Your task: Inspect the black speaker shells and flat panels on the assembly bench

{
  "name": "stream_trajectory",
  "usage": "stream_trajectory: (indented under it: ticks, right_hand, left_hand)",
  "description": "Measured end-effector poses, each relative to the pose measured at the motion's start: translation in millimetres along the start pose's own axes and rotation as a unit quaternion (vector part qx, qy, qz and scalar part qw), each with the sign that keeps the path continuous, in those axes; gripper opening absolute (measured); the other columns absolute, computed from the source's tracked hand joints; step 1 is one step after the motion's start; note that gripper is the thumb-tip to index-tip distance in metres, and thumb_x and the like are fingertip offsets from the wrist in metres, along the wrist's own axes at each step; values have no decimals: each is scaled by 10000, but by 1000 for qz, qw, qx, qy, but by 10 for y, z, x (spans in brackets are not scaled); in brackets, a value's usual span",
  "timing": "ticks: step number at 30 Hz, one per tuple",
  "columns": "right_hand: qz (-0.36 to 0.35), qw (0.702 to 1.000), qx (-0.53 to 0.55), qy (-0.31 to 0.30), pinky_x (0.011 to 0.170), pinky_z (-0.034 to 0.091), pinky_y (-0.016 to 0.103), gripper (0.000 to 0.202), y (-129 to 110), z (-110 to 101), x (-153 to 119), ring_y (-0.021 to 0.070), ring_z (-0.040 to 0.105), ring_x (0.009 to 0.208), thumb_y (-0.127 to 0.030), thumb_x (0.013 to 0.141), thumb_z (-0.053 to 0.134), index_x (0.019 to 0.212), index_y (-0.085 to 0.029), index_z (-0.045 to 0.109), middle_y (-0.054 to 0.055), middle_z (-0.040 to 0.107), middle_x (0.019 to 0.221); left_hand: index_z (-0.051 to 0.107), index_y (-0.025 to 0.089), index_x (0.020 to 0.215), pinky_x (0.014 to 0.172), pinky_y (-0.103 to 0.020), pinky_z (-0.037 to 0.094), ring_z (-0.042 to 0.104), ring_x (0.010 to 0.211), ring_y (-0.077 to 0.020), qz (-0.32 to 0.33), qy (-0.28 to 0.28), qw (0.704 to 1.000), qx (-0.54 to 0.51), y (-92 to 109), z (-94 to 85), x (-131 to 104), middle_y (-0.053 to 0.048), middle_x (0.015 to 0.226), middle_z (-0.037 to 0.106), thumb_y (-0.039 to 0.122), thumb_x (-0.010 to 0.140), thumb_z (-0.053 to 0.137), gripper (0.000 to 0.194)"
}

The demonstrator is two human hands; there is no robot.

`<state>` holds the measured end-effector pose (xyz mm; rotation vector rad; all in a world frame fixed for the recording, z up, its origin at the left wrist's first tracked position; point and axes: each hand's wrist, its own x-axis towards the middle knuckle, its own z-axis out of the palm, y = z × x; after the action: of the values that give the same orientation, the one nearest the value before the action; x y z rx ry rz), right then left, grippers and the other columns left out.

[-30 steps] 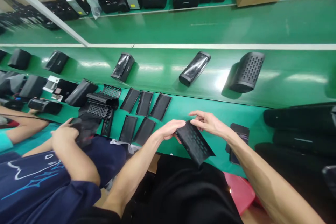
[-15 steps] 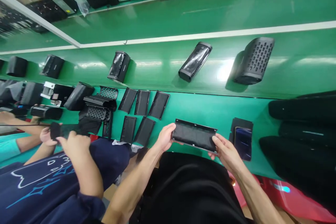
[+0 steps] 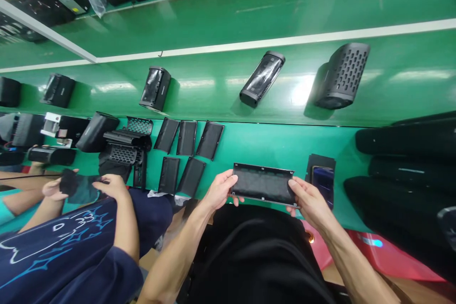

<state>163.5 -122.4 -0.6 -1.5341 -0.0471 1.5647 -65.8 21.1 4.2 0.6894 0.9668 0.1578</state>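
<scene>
A black rectangular panel [image 3: 263, 183] with a raised rim and small pale fastening points along its edges is held level above the bench edge. My left hand [image 3: 223, 189] grips its left end, thumb on top and fingers beneath. The right end is pinched by my right hand [image 3: 309, 194] in the same way. Left of my hands, several similar black panels [image 3: 210, 140] lie in two rows on the green bench. Just beyond my right hand sits a dark smartphone [image 3: 323, 184] on flat black pieces [image 3: 315, 160].
Behind the bench, a green conveyor surface [image 3: 206, 76] carries black speaker-like units [image 3: 262, 78] and a larger perforated one [image 3: 344, 76]. Long black cases [image 3: 388, 175] fill the right side. Perforated grilles [image 3: 130, 140] are piled at left, near a co-worker's hands [image 3: 112, 185] holding a dark translucent sheet.
The panel has turned slightly towards level in my hands, both still gripping its ends. The co-worker's sheet is more spread out. My view has shifted a little.
</scene>
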Motion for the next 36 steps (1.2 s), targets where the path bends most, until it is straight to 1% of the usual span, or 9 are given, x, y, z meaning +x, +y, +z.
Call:
stream_trajectory:
  ticks: [3, 7, 13, 16, 20, 27, 31, 36]
  right_hand:
    - [2, 1000, -6, -3, 324, 452, 239, 532, -22, -23, -21, 160, 589, 388, -690, 757, 831, 888, -231, 596, -29, 627, 533]
    - [4, 1000, -7, -9, 326, 445, 245, 525, -49, -46, -48, 170, 589, 390, -692, 766, 824, 897, -232, 606, -22, 629, 520]
    - [2, 1000, 0, -17, 329, 447, 241, 462, -31, -70, -42, 170, 590, 385, -598, 771, 858, 913, -243, 599, -29, 642, 519]
    - [-4, 1000, -4, -21, 330, 457, 237, 453, -21, -88, -39, 166, 595, 390, -609, 794, 842, 886, -243, 591, -27, 644, 528]
    - [-5, 1000, -9, -22, 325, 464, 239, 462, -26, -107, -42, 161, 596, 390, -628, 808, 828, 913, -235, 609, -30, 645, 556]
    - [-4, 1000, -7, -18, 319, 452, 232, 467, -36, -117, -38, 152, 587, 380, -636, 811, 825, 913, -237, 603, -35, 643, 571]
    - [-8, 1000, -6, -18, 318, 447, 229, 460, -18, -133, -26, 150, 585, 374, -632, 819, 817, 914, -238, 601, -39, 643, 571]
    - [-3, 1000, -7, -13, 316, 440, 227, 469, 0, -146, -18, 148, 586, 372, -630, 812, 824, 914, -237, 589, -36, 654, 583]
  left_hand:
    - [592, 159, 991, 382, -214, 511, 695, 502, -175, 6, -6, 1000, 14, -15, 7, -28, -20, 701, 698, 577, 855, 758, 470]
    - [602, 153, 1049, 394, -217, 521, 707, 517, -182, 5, -18, 1000, 12, -22, -2, -53, -28, 717, 707, 572, 856, 761, 488]
    - [576, 152, 1039, 408, -227, 550, 716, 529, -185, 9, -48, 999, -13, -47, -41, -45, -41, 745, 724, 507, 831, 821, 479]
    - [577, 148, 1043, 415, -235, 560, 724, 546, -192, 17, -60, 998, -12, -66, -55, -40, -50, 746, 731, 498, 846, 816, 468]
    - [589, 142, 1073, 431, -242, 570, 740, 574, -205, 23, -73, 997, -6, -88, -65, -47, -60, 756, 741, 506, 859, 806, 475]
    - [580, 144, 1062, 442, -253, 578, 740, 578, -215, 18, -79, 997, -9, -78, -51, -57, -64, 735, 742, 503, 849, 816, 480]
    - [588, 136, 1093, 448, -251, 585, 743, 582, -213, 14, -83, 996, -15, -53, -38, -51, -52, 735, 733, 461, 839, 829, 478]
    - [586, 128, 1096, 449, -242, 589, 749, 592, -208, 20, -90, 995, -23, -94, -64, -26, -53, 758, 739, 430, 846, 827, 460]
